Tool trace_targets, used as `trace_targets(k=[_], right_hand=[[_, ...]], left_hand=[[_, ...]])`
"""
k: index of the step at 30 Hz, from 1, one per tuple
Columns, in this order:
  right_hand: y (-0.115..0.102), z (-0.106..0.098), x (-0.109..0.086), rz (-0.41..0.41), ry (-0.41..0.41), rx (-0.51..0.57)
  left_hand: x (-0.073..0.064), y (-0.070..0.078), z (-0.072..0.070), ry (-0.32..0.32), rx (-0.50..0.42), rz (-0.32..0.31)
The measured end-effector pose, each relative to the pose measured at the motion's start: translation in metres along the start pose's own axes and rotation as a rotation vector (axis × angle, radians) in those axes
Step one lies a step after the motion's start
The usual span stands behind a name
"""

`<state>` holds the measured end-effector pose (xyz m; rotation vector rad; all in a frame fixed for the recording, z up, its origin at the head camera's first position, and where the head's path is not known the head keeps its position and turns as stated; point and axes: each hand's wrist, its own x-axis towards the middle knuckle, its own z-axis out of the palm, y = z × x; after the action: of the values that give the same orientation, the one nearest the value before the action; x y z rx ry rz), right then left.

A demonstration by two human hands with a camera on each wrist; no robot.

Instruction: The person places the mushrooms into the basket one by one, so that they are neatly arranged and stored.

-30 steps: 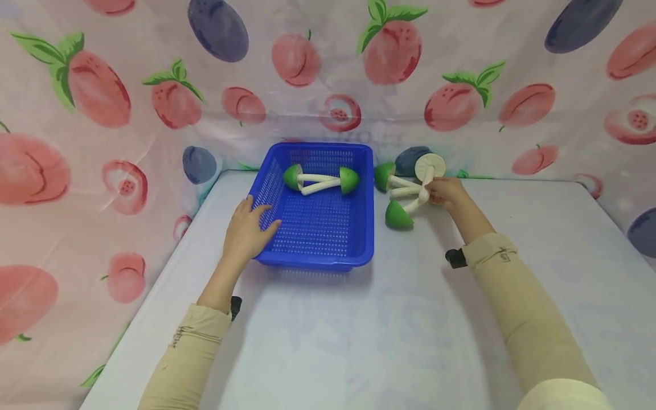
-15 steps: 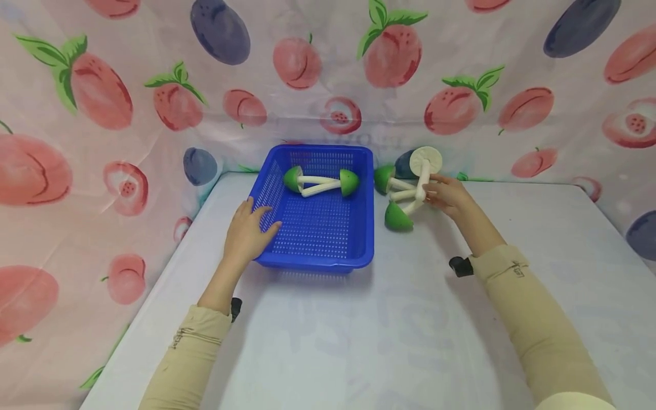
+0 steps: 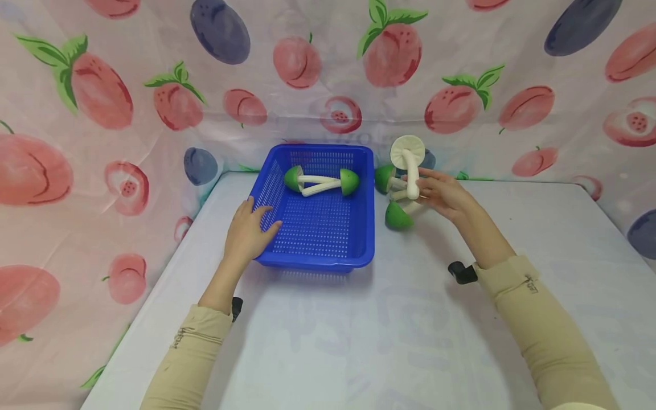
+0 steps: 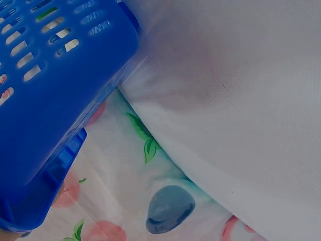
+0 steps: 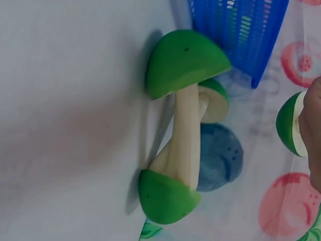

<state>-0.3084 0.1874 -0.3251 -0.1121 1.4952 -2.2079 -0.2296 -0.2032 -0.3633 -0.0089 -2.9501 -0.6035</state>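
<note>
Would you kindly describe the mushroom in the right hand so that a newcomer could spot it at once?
In the head view, find the blue basket on the white table. Just right of its far half, the right hand holds a mushroom by the stem. Unlike the neighbouring mushrooms, it is lifted, its cap's pale underside showing as a full disc.

Fruit-print cloth [image 3: 328, 68] behind a white table [image 3: 318, 330]

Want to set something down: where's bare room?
Bare: the table in front of the blue basket, between the sleeves; also the basket's near half. Crowded: right of the basket, where mushrooms lie near the right hand.
</note>
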Motion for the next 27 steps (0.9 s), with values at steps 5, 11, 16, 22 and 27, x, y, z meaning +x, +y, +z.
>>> trace_targets(k=[5,11,16,22,27], right_hand=[[0.003,0.016,-0.004,-0.018,-0.084,0.06],[0.01,0.032,-0.006,-0.022,-0.154,0.077],[0.012,0.042,-0.006,-0.017,-0.171,0.028],[0.011,0.047,-0.007,-0.047,-0.168,-0.126],[0.008,0.052,-0.011,-0.085,-0.198,-0.16]], left_hand=[[-0.001,-0.001,0.0,-0.004,0.003,-0.005],[-0.001,-0.002,0.0,0.001,0.005,0.001],[0.0,-0.002,0.001,0.006,-0.002,0.003],[-0.001,-0.003,0.001,0.003,-0.004,0.004],[0.0,-0.001,0.0,0.006,0.001,0.009]])
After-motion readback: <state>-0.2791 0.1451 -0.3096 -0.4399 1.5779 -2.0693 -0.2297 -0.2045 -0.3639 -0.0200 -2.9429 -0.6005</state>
